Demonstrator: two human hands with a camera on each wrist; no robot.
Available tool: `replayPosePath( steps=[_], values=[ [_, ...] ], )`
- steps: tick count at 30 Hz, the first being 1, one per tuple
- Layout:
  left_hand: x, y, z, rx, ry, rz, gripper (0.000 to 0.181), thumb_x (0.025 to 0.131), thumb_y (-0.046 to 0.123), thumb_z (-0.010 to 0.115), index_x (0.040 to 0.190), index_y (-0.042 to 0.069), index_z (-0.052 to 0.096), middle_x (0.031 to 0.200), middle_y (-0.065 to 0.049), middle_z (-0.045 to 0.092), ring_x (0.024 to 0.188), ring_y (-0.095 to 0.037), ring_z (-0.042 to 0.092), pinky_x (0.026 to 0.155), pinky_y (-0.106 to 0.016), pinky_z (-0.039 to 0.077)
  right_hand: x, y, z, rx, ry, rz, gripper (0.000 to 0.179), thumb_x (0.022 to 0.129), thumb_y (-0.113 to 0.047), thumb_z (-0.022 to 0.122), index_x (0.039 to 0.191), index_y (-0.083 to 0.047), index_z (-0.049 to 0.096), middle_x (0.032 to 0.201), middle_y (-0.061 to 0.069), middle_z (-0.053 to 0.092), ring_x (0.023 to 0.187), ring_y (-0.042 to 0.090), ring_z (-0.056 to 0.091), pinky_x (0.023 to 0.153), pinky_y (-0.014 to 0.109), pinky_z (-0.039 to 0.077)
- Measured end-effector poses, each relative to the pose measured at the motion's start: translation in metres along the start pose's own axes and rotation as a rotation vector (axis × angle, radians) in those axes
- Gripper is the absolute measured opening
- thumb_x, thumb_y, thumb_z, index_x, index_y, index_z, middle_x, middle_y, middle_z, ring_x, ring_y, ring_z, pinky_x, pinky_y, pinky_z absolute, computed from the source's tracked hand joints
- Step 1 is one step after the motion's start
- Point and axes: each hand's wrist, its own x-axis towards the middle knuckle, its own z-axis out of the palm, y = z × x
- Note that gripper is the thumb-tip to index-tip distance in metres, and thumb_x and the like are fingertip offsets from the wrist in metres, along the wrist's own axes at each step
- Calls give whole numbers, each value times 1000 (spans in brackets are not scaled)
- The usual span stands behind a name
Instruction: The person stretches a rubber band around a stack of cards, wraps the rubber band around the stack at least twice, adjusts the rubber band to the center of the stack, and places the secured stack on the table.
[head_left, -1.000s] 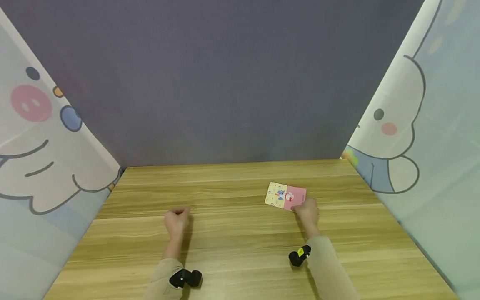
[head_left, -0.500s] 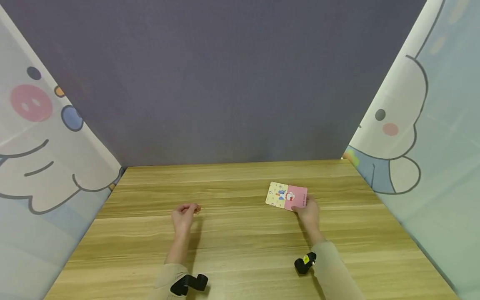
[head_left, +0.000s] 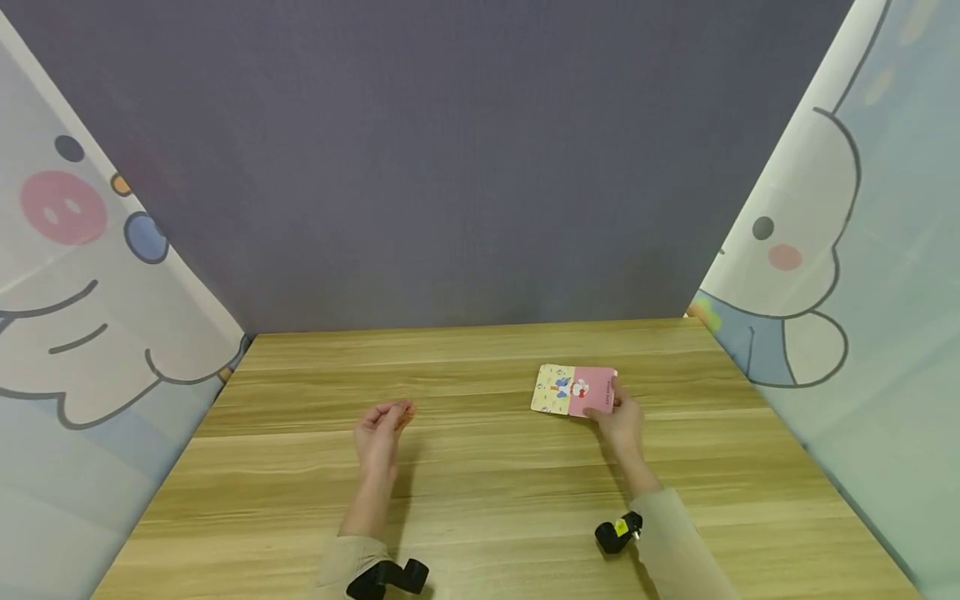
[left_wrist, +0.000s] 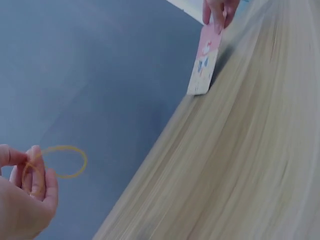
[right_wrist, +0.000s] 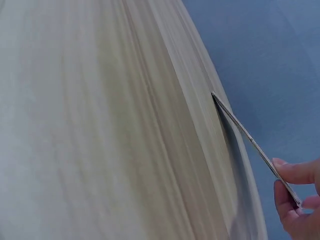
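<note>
My left hand (head_left: 381, 433) pinches a thin yellow-orange rubber band (left_wrist: 85, 161) between thumb and fingers, above the table at left of centre. The band hangs as a loose twisted loop in the left wrist view. To the right, my right hand (head_left: 621, 423) grips the pink end of a thin notebook (head_left: 553, 389) with a half yellow, half pink cover and small cartoon figures. In the right wrist view the notebook (right_wrist: 252, 142) appears edge-on and tilted, its far end low at the table and its held end raised, with the thumb on one face and fingers on the other.
The wood-grain table (head_left: 480, 500) stretches beneath both hands. A dark grey panel (head_left: 465, 167) rises behind its far edge. Cartoon-printed curtains flank it at left (head_left: 112, 333) and right (head_left: 862, 333). Black cameras sit on both wrists.
My left hand has moved right and slightly away from me, carrying the rubber band into clearer sight. The notebook's right end has been lifted a little by my right hand.
</note>
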Motion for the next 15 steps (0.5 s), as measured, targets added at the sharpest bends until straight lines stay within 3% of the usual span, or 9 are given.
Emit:
replayPosePath(
  steps=[2,3,5,8,12,15],
  values=[
    [-12,16,19,-60,11,-32,7,80,-7,58,78,-1,59,76,-13,66,65,-18,64,66,-28,53,-1,0,0,26,-1,9,79,68,2,72,133,9,28,97,29,53,83,33,53,69,33,49],
    [-21,29,33,-47,45,-58,7,81,-7,57,79,0,58,76,-11,66,65,-17,64,65,-26,53,-1,0,1,41,-3,13,79,68,3,72,133,9,27,98,30,53,85,34,53,71,35,49],
    [-26,36,42,-75,69,-107,9,83,-9,53,81,-1,58,76,-10,66,64,-16,64,63,-25,53,-1,1,1,70,-12,30,80,69,4,71,134,7,26,100,30,52,87,35,53,72,35,49],
    [-29,40,47,-65,120,-186,9,85,-8,52,84,-3,60,79,-10,67,69,-18,65,63,-26,53,-1,0,1,106,-34,59,79,70,4,70,135,5,26,100,28,51,87,33,52,67,25,50],
    [-32,38,48,-26,76,-206,15,88,1,52,95,-6,63,88,-9,67,83,-23,64,69,-27,52,-3,-1,0,206,-57,102,78,70,7,68,135,3,26,101,30,50,87,33,53,60,11,45],
    [-34,35,48,-18,4,-183,23,90,-2,46,108,-12,56,97,-9,65,92,-27,60,73,-30,52,-5,-3,-1,300,-83,142,77,71,9,67,136,3,26,107,33,48,91,35,52,60,8,44]
  ],
)
